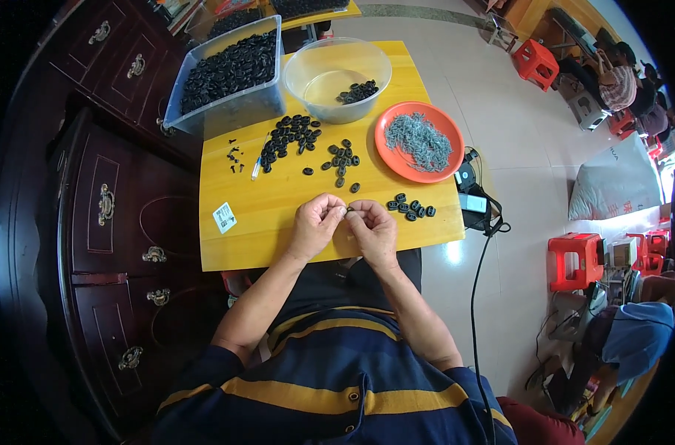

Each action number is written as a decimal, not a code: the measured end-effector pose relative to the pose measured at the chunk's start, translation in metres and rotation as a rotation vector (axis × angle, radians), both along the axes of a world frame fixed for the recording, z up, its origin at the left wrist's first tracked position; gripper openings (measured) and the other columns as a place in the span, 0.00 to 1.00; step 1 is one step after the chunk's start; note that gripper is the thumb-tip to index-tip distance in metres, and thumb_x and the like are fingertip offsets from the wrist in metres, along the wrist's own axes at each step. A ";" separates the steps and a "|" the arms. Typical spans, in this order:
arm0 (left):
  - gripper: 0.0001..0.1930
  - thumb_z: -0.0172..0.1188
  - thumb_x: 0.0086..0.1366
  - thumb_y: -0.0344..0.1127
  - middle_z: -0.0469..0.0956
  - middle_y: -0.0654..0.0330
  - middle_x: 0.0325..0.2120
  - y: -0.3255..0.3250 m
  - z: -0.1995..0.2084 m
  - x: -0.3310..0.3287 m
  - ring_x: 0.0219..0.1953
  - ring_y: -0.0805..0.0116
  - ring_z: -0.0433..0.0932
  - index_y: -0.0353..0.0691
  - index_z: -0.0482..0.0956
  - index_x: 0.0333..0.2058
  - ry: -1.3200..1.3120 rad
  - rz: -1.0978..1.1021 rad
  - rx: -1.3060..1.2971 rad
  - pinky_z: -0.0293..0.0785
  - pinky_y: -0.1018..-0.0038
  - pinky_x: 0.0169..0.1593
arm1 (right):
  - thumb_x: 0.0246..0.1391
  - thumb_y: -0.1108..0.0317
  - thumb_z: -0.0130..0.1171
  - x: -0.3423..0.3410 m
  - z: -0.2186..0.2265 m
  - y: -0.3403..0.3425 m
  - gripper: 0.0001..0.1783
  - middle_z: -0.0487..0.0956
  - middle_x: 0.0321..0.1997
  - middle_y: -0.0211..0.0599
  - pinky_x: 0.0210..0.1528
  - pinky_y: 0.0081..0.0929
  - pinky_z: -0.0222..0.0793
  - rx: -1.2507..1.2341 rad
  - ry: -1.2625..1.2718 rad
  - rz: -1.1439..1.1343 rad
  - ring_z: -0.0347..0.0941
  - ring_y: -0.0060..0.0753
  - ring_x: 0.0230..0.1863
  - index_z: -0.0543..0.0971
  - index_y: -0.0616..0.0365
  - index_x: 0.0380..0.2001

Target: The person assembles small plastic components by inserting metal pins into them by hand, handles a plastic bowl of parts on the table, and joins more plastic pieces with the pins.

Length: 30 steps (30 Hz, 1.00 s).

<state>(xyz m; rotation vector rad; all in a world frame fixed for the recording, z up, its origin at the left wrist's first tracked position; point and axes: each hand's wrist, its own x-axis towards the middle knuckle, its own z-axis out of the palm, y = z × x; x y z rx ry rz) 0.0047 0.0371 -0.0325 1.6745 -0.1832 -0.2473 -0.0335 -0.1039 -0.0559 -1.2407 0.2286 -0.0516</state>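
Observation:
My left hand [315, 222] and my right hand [373, 228] meet over the near edge of the small yellow table [278, 208]. Together their fingertips pinch a small black oval ring [349, 211]; little of it shows. A short row of the same black rings [412, 208] lies just right of my right hand. Two looser groups lie farther back, a large black ring pile [289, 137] and a smaller ring cluster [343, 159]. An orange plate [388, 159] holds a heap of small grey metal springs [419, 141].
A clear round bowl [336, 70] with a few rings and a clear tub [226, 81] full of rings stand at the table's back. A dark wooden cabinet [115, 222] is on my left. A black cable [475, 297] runs along the floor. Red stools [575, 259] and other people are to the right.

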 end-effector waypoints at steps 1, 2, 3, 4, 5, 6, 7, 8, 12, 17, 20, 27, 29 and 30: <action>0.02 0.57 0.67 0.24 0.77 0.69 0.26 -0.001 0.001 0.000 0.28 0.83 0.73 0.33 0.78 0.36 0.006 0.004 -0.020 0.72 0.82 0.34 | 0.60 0.75 0.60 0.000 0.000 0.000 0.07 0.79 0.32 0.25 0.30 0.12 0.69 -0.001 -0.008 -0.008 0.73 0.12 0.30 0.79 0.63 0.42; 0.03 0.57 0.67 0.24 0.77 0.70 0.26 -0.001 0.001 0.000 0.27 0.84 0.72 0.33 0.79 0.36 0.013 0.007 -0.039 0.71 0.83 0.32 | 0.60 0.75 0.60 0.000 0.000 0.000 0.07 0.79 0.32 0.25 0.30 0.12 0.69 0.001 -0.009 -0.007 0.73 0.12 0.30 0.79 0.63 0.42; 0.03 0.57 0.67 0.24 0.77 0.70 0.26 0.000 0.003 0.000 0.27 0.84 0.72 0.33 0.79 0.36 0.011 0.008 -0.038 0.71 0.83 0.32 | 0.60 0.76 0.60 0.001 0.000 -0.001 0.07 0.80 0.32 0.26 0.31 0.13 0.71 0.007 -0.014 -0.010 0.74 0.13 0.30 0.78 0.63 0.41; 0.03 0.58 0.67 0.24 0.77 0.70 0.27 0.001 0.005 0.000 0.26 0.85 0.71 0.34 0.80 0.37 0.048 0.003 -0.059 0.70 0.84 0.31 | 0.60 0.76 0.60 0.001 0.001 -0.002 0.07 0.80 0.33 0.27 0.32 0.13 0.72 0.014 -0.018 -0.013 0.75 0.14 0.31 0.78 0.63 0.41; 0.04 0.58 0.68 0.25 0.77 0.70 0.27 0.001 0.007 0.001 0.25 0.85 0.70 0.34 0.80 0.39 0.084 -0.001 -0.081 0.69 0.85 0.29 | 0.60 0.76 0.60 0.001 0.001 -0.003 0.07 0.80 0.33 0.27 0.32 0.13 0.72 0.016 -0.019 -0.013 0.75 0.14 0.31 0.78 0.63 0.41; 0.04 0.58 0.68 0.25 0.77 0.70 0.27 0.002 0.007 0.001 0.25 0.85 0.70 0.34 0.80 0.39 0.084 -0.001 -0.080 0.69 0.85 0.29 | 0.60 0.76 0.60 0.000 0.002 -0.003 0.07 0.80 0.33 0.27 0.32 0.13 0.73 0.049 -0.018 -0.009 0.75 0.14 0.31 0.77 0.63 0.42; 0.05 0.58 0.68 0.26 0.77 0.71 0.27 0.003 0.007 0.001 0.24 0.86 0.69 0.34 0.80 0.40 0.092 -0.001 -0.103 0.67 0.85 0.28 | 0.60 0.76 0.60 0.000 0.003 -0.003 0.08 0.80 0.34 0.27 0.33 0.14 0.73 0.082 -0.016 -0.005 0.76 0.14 0.32 0.77 0.63 0.43; 0.06 0.58 0.68 0.26 0.76 0.71 0.26 0.004 0.007 0.001 0.23 0.86 0.67 0.35 0.80 0.42 0.100 -0.001 -0.127 0.65 0.86 0.27 | 0.60 0.76 0.60 0.000 0.004 -0.003 0.08 0.80 0.34 0.27 0.33 0.14 0.73 0.084 -0.015 -0.006 0.76 0.14 0.32 0.77 0.63 0.43; 0.06 0.58 0.68 0.27 0.76 0.71 0.26 0.009 0.012 0.007 0.22 0.86 0.66 0.34 0.80 0.42 0.087 0.032 -0.105 0.65 0.86 0.26 | 0.61 0.75 0.59 0.001 0.008 -0.008 0.09 0.81 0.35 0.29 0.32 0.14 0.72 0.132 0.029 -0.010 0.75 0.16 0.32 0.76 0.62 0.44; 0.07 0.58 0.68 0.27 0.76 0.70 0.26 0.010 0.015 0.021 0.22 0.85 0.68 0.34 0.80 0.42 0.089 0.056 -0.057 0.67 0.84 0.26 | 0.62 0.75 0.58 -0.002 0.009 -0.014 0.09 0.82 0.37 0.32 0.34 0.15 0.74 0.162 0.034 -0.025 0.76 0.17 0.32 0.76 0.61 0.45; 0.06 0.59 0.67 0.27 0.77 0.70 0.26 -0.002 0.017 0.035 0.24 0.83 0.72 0.33 0.80 0.41 -0.080 0.029 0.002 0.72 0.82 0.29 | 0.62 0.75 0.58 -0.008 0.012 -0.018 0.09 0.81 0.37 0.30 0.34 0.15 0.74 0.189 0.025 -0.055 0.75 0.16 0.31 0.76 0.61 0.45; 0.07 0.63 0.61 0.28 0.82 0.50 0.29 -0.064 0.028 0.078 0.31 0.58 0.84 0.36 0.80 0.38 -0.472 -0.087 0.316 0.78 0.68 0.36 | 0.62 0.75 0.58 -0.015 0.007 -0.023 0.08 0.78 0.35 0.25 0.36 0.15 0.72 0.157 -0.002 -0.029 0.74 0.15 0.33 0.76 0.61 0.44; 0.07 0.63 0.61 0.29 0.82 0.50 0.29 -0.082 0.026 0.087 0.31 0.57 0.83 0.36 0.80 0.38 -0.521 -0.117 0.334 0.78 0.67 0.36 | 0.62 0.75 0.59 -0.015 0.009 -0.023 0.09 0.78 0.34 0.25 0.34 0.14 0.69 0.174 0.010 -0.032 0.73 0.15 0.31 0.75 0.62 0.44; 0.07 0.63 0.60 0.29 0.82 0.51 0.28 -0.089 0.026 0.090 0.31 0.56 0.83 0.36 0.80 0.38 -0.569 -0.140 0.355 0.79 0.67 0.36 | 0.62 0.75 0.59 -0.015 0.010 -0.023 0.09 0.78 0.34 0.25 0.34 0.14 0.69 0.175 0.010 -0.036 0.73 0.15 0.31 0.75 0.62 0.44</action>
